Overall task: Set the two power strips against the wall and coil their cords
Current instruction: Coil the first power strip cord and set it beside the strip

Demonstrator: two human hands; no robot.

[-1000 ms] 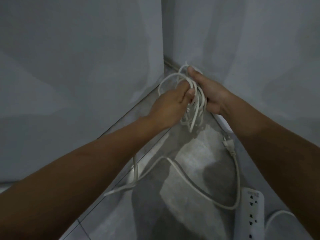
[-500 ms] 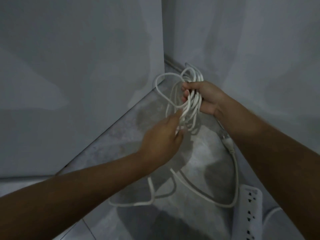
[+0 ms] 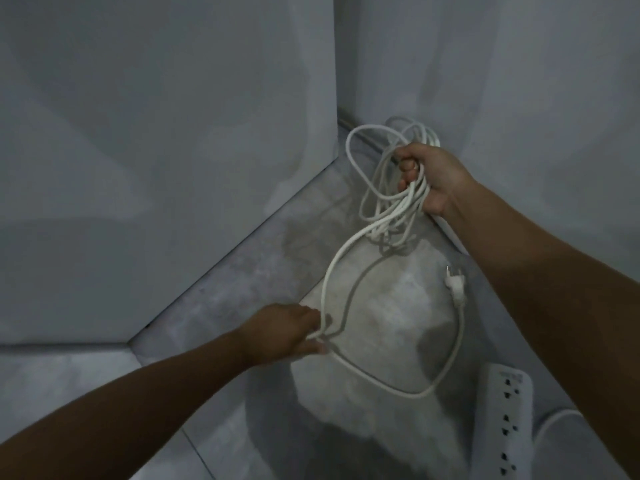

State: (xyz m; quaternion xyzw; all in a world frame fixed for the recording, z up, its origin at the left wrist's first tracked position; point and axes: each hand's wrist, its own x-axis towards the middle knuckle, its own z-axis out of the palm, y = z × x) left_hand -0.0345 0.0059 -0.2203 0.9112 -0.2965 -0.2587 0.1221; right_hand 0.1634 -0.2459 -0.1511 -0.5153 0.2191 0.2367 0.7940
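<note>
Dropping away from the bundle since half a second ago, the left hand (image 3: 294, 332) is now working low over the mottled grey concrete floor (image 3: 225, 289), well apart from the right hand (image 3: 433, 178), and the slack between them is hanging in a longer, wider arc. The left hand's fingers are curling round the thin white round power cord (image 3: 325, 292), pinching it where the arc is bending back toward the floor. The right hand is staying raised near the corner of the two plain grey walls (image 3: 173, 168), its fingers closing tightly round a coiled bundle of white cord loops (image 3: 377, 188); several loops are sticking out above the fist and more are dangling beneath it. From the left hand's pinch, the cord is running along the floor in a broad curve, rising on the right side and ending at a white moulded plug (image 3: 456, 284), which is lying on the floor just beside the right forearm. A long white plastic power strip (image 3: 502, 420) with a row of sockets is lying at the lower right, close to the right-hand wall, and a second white cord (image 3: 550, 422) is curving away beside it. Behind the right wrist, a narrow white edge (image 3: 450, 233) is showing along the foot of that wall; whether it is the other power strip I cannot tell.
</note>
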